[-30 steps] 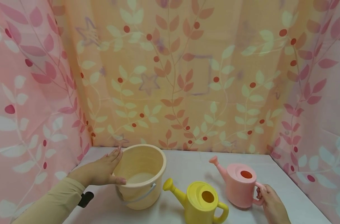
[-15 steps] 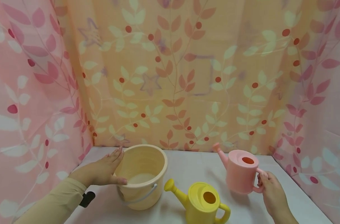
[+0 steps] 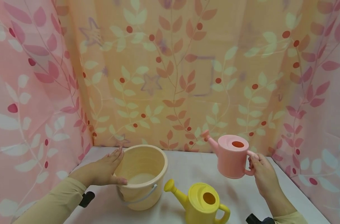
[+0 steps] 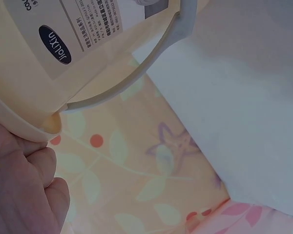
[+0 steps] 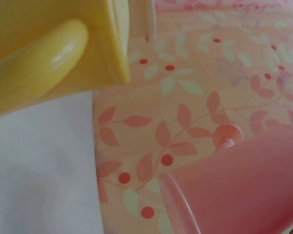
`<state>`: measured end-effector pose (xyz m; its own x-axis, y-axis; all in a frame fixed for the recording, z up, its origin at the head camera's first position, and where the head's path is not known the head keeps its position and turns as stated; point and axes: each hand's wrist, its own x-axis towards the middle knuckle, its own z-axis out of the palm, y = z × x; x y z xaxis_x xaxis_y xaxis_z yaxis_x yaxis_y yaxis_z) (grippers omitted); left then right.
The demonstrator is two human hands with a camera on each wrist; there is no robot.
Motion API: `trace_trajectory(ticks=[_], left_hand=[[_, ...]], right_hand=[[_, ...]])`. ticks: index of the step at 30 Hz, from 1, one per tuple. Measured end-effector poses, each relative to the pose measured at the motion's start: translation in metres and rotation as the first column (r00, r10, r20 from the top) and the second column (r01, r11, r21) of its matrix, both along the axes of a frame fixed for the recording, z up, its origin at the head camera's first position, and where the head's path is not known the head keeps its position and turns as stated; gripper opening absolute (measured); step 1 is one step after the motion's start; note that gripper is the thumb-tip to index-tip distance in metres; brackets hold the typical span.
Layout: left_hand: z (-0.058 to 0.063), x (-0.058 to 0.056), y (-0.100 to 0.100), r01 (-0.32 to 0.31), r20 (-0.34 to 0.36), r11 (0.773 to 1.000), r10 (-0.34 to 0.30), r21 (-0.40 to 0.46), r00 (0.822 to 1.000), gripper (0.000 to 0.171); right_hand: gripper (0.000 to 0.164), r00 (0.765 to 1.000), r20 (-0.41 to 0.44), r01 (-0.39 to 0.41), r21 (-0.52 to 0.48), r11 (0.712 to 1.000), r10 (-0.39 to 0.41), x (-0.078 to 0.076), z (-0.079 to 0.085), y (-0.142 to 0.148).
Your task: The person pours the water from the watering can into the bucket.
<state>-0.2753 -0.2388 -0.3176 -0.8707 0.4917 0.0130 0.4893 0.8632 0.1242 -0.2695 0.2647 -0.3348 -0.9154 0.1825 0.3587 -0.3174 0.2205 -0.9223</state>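
Note:
My right hand grips the handle of a pink watering can, lifted above the table with its spout pointing left. In the right wrist view, the can's body fills the lower right. My left hand rests on the left rim of a cream bucket, fingers straight and thumb along the rim. The left wrist view shows this hand at the rim, below a printed label. A yellow watering can stands between the bucket and the pink can, its spout toward the bucket.
A white table surface lies under everything. Floral curtains enclose the back and both sides. The bucket's grey bail handle hangs down its front.
My right hand has raised the pink watering can off the table, lately shifting it left too. The left hand, bucket and yellow watering can stay put.

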Motion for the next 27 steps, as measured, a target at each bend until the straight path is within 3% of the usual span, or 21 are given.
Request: trace_trajectory(ticks=[11, 21, 27], left_hand=[[-0.001, -0.001, -0.001, -0.002, -0.01, 1.0, 0.002, -0.003, 1.0, 0.114], [-0.003, -0.002, 0.0, 0.009, -0.015, 1.0, -0.009, -0.008, 1.0, 0.114], [-0.005, -0.003, -0.002, 0.001, -0.012, 1.0, -0.001, -0.008, 1.0, 0.115]], right_hand=[[0.038, 0.997, -0.075, -0.029, 0.084, 0.996, 0.035, -0.006, 0.029, -0.02], [0.03, 0.983, -0.145, -0.086, 0.178, 0.98, 0.112, -0.007, 0.056, -0.04], [0.031, 0.975, -0.121, -0.159, 0.19, 0.969, 0.184, -0.011, 0.068, -0.054]])
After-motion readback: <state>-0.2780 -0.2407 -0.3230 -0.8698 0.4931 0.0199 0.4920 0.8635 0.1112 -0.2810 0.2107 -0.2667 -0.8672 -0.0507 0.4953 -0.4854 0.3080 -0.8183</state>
